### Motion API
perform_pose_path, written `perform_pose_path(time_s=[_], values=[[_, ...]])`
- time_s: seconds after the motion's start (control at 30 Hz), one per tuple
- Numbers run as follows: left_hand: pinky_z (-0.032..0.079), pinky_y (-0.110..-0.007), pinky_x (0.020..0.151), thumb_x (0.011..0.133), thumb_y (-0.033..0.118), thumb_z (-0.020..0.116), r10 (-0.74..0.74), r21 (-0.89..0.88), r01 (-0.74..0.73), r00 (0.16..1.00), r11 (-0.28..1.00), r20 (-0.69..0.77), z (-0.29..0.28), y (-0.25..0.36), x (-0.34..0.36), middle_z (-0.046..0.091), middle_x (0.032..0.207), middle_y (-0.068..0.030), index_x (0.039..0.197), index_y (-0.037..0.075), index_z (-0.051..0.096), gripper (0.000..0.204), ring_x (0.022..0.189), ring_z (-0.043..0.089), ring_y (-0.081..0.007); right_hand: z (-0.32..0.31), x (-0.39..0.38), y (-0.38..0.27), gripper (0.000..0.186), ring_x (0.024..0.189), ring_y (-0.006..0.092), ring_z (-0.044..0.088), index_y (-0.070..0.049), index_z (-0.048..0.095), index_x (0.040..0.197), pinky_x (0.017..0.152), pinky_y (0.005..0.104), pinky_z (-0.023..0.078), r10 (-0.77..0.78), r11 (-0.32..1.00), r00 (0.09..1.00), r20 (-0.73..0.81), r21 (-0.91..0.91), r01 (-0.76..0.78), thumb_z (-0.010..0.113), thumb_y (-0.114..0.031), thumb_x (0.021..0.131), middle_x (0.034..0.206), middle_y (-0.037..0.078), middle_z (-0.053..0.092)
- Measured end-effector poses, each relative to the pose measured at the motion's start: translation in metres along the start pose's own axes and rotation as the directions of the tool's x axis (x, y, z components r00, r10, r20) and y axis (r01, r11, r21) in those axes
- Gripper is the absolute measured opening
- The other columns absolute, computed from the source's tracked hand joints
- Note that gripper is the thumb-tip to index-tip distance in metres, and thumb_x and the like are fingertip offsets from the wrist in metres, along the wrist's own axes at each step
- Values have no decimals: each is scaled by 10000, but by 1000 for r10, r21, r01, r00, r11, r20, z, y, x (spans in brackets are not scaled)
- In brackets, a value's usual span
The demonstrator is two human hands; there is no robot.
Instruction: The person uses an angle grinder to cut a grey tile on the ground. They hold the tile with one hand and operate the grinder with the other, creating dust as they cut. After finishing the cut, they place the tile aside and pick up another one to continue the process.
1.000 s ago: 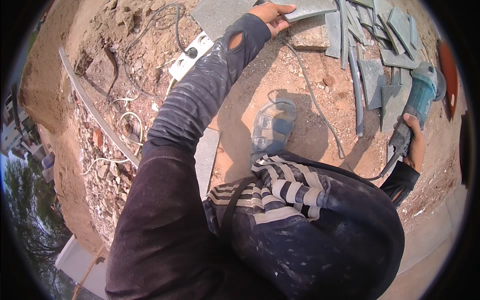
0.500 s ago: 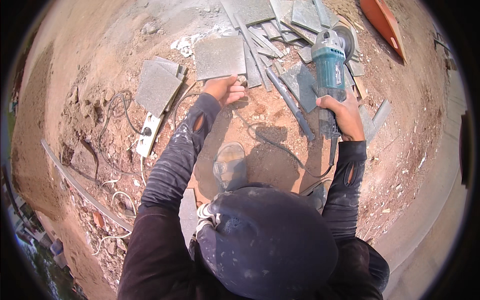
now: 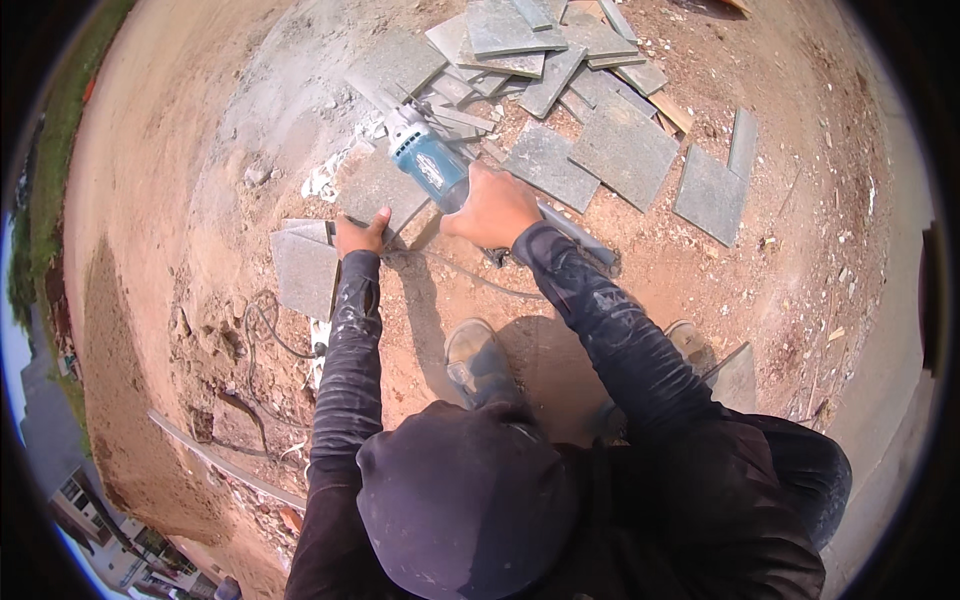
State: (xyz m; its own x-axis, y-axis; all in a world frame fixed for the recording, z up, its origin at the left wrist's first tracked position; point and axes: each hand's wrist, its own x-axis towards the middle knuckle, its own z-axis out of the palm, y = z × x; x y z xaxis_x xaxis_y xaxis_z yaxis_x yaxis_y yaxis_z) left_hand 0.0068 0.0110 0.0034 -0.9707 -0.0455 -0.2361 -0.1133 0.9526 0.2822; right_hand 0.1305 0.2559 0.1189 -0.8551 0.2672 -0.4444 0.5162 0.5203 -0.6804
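Observation:
My right hand [image 3: 495,205] is wrapped round the body of a teal and grey angle grinder [image 3: 430,165], its silver head pointing away to the far left. The grinder lies across the view over a square grey tile [image 3: 372,190], and its disc can hardly be made out. At the tile's near left edge, my left hand [image 3: 362,233] grips the slab, thumb pointing inward and fingers partly hidden. Just left of that hand rest more grey tiles [image 3: 305,270] in a small stack. A dark cable [image 3: 465,275] trails over the dirt below my right hand.
Several loose grey tiles [image 3: 625,150] and offcuts lie scattered ahead and to the right. A grey bar [image 3: 580,232] lies beyond my right forearm. Partly behind my left forearm is a white power strip [image 3: 319,345]. My shoes [image 3: 478,355] stand on reddish dirt.
The grinder has swung from the right to the left, over the square tile. My left hand has moved onto that tile's edge. The whole view has shifted, showing more tiles on the right.

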Motion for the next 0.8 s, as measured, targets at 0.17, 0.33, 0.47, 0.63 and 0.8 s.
perform_pose_path(time_s=[0.17,0.33,0.47,0.63,0.8], values=[[478,-419,875,591,671,776,138,53,-137,990,989,-15,8,-11,13,648,1003,-300,1036,-156,600,955,982,632,-403,31,23,-12,660,951,369,654,49,570,1073,837,421,526,-23,1000,1000,5,-6,23,737,-406,626,1011,253,651],[479,-406,883,560,613,829,51,127,-65,993,990,105,3,-8,21,651,1035,-283,1075,-149,594,949,1003,627,-387,41,47,-23,694,955,357,664,50,583,1068,831,415,539,-30,998,999,16,48,29,778,-444,620,999,238,669],[503,-407,730,616,459,829,168,155,-157,984,975,-59,13,-29,27,676,858,-271,899,-111,651,661,818,672,-361,40,53,-33,726,985,353,659,52,599,1090,853,401,534,-16,995,995,95,95,7,812,-427,587,1048,237,665],[508,-395,712,610,441,842,158,169,-156,987,973,-2,15,-23,27,676,873,-272,943,-126,643,687,813,678,-356,48,61,-34,733,1016,348,650,38,616,1102,871,395,528,16,995,997,76,102,-23,826,-419,569,1078,232,660],[503,-402,756,599,465,846,127,133,-128,992,983,20,13,-29,32,675,895,-263,954,-113,640,708,859,666,-367,45,61,-36,740,1039,347,639,30,612,1119,885,395,521,10,994,993,121,109,-23,816,-437,583,1101,236,649]])
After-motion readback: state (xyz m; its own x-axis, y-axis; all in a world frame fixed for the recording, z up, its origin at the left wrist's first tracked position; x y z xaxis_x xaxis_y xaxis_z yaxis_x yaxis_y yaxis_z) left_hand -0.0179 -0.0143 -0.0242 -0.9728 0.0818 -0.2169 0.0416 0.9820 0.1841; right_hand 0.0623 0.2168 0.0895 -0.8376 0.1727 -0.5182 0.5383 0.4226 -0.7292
